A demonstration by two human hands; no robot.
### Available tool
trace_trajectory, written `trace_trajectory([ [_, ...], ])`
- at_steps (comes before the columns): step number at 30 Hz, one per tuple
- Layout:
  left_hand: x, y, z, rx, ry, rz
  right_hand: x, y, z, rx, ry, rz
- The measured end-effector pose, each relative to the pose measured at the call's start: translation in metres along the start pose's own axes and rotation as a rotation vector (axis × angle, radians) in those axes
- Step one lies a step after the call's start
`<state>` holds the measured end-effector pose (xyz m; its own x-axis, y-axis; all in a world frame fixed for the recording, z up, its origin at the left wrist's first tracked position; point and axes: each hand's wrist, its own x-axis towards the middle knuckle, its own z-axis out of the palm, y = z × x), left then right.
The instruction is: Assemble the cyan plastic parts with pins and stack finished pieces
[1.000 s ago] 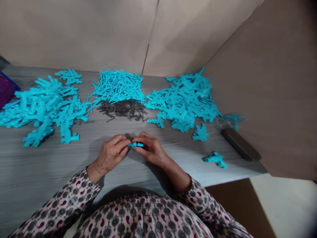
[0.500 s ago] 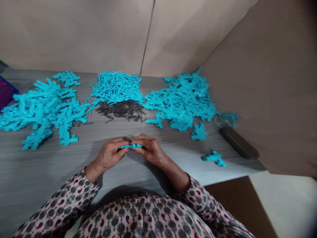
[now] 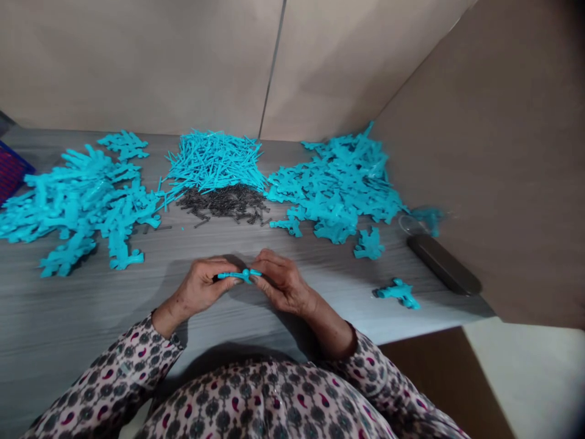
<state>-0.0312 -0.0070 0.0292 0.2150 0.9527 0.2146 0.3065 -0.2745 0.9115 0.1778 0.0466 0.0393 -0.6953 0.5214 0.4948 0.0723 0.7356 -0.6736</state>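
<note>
- left hand (image 3: pixel 200 286) half closed; its fingers pinch one end of a blue piece (image 3: pixel 240 275)
- right hand (image 3: pixel 284 283) half closed; its fingers pinch the other end, steadying it
- blue piece held level between both hands, over the near part of the table (image 3: pixel 91 305)
- far off: blue sticks (image 3: pixel 212 161); dark pins (image 3: pixel 223 204)

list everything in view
moulded piece: one, turquoise, pinched between the hands
thin rods: many, turquoise, pile at the table's back centre
short rods: many, dark, heap in front of the thin rods
piece heaps: two, turquoise, either side of the rods
loose pieces: two, turquoise, front right
case: one, dark brown, right table edge
basket: one, red and blue, far left
table: one, grey wood-grain, under everything
partition: beige, behind
left hand: pinching the piece
right hand: pinching the piece
sleeves: two, patterned, on the forearms
</note>
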Motion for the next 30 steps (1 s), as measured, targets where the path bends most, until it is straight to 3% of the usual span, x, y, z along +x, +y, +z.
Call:
trace_trajectory([
  [6, 0.003, 0.010, 0.010, -0.181, -0.079, -0.183, -0.001, -0.015, 0.000, -0.103, 0.100, 0.056],
  [13, 0.004, 0.010, 0.005, -0.273, -0.073, -0.318, 0.000, -0.005, 0.000, 0.121, 0.136, 0.169],
  [19, -0.001, 0.013, 0.000, -0.124, 0.113, -0.074, 0.003, 0.001, 0.003, 0.315, 0.063, 0.267],
  [24, -0.001, 0.019, 0.002, 0.024, 0.116, 0.144, 0.001, 0.000, 0.013, 0.335, 0.068, 0.223],
  [27, -0.002, 0.019, 0.004, 0.062, 0.155, 0.172, -0.001, 0.000, 0.014, 0.317, 0.072, 0.207],
  [30, -0.004, 0.021, 0.006, 0.063, 0.183, 0.108, 0.000, -0.001, 0.012, 0.321, 0.061, 0.226],
])
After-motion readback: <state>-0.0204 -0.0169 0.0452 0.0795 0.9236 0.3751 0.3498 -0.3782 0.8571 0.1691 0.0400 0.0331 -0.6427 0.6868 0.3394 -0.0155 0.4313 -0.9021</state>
